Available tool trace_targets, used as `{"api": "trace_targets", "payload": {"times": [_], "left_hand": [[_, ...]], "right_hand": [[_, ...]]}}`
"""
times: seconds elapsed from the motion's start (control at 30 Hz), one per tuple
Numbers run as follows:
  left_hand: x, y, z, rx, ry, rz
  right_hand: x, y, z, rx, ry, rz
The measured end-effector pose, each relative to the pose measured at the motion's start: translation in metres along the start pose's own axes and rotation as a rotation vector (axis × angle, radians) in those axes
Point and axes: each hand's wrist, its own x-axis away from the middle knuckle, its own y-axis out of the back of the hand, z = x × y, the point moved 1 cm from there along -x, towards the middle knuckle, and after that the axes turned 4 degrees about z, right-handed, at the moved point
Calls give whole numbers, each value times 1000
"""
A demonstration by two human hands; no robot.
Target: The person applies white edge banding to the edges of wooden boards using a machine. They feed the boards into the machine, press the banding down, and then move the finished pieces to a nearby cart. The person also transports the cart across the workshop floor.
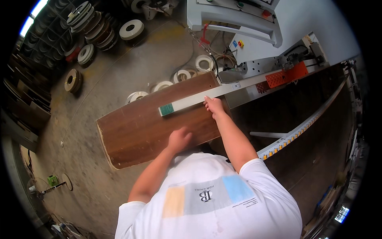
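A long narrow white board (191,100) with a green patch on its left end lies slantwise over a brown wood-grain panel (135,123). Its right part runs onto the bed of a machine (252,68) with an orange perforated guard. My right hand (214,105) has its fingers closed at the near edge of this white board, around its middle. Over the near side of the brown panel is my left hand (180,139), apart from the white board. Its fingers are curled and smeared by motion, so whether they hold anything is unclear.
White rolls of edge banding (183,75) lie on the floor behind the brown panel. Stacked rolls (95,28) stand at the far left. A grey control console (238,20) rises at the back. A curved rail with yellow rollers (282,141) extends on the right.
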Motion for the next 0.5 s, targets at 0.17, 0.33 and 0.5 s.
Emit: {"api": "trace_targets", "payload": {"times": [0.17,0.33,0.5], "left_hand": [[-7,-3,28,207,-19,-20],[-10,0,31,212,-48,12],[-10,8,13,224,42,63]], "right_hand": [[-11,41,12,-16,-46,-42],[-25,83,21,-38,-82,-114],[-33,107,24,-43,-75,-251]]}}
